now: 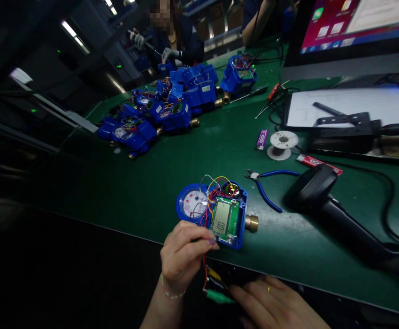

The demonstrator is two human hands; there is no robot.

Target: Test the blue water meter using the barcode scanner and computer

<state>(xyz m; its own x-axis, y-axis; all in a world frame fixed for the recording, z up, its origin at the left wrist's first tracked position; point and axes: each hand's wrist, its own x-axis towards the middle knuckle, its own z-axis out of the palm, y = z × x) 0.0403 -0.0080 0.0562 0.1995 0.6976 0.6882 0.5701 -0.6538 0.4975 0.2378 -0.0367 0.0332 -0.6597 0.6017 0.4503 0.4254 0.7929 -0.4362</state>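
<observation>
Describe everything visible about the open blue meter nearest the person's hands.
The blue meter lies flat near the front edge of the green table, cover off. A round white dial sits at its left, a green circuit board with a grey display at its right, with red, yellow and white wires looped above. A brass fitting sticks out on the right. The left hand touches its lower edge.

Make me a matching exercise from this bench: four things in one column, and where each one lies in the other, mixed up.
Things
1. open meter
2. pliers
3. scanner
4. spool

Places
A. right of the pliers, cable trailing off
B. at the near table edge, left hand touching it
C. beside the purple lighter
D. between meter and scanner

Pairs: 1-B, 2-D, 3-A, 4-C
</observation>
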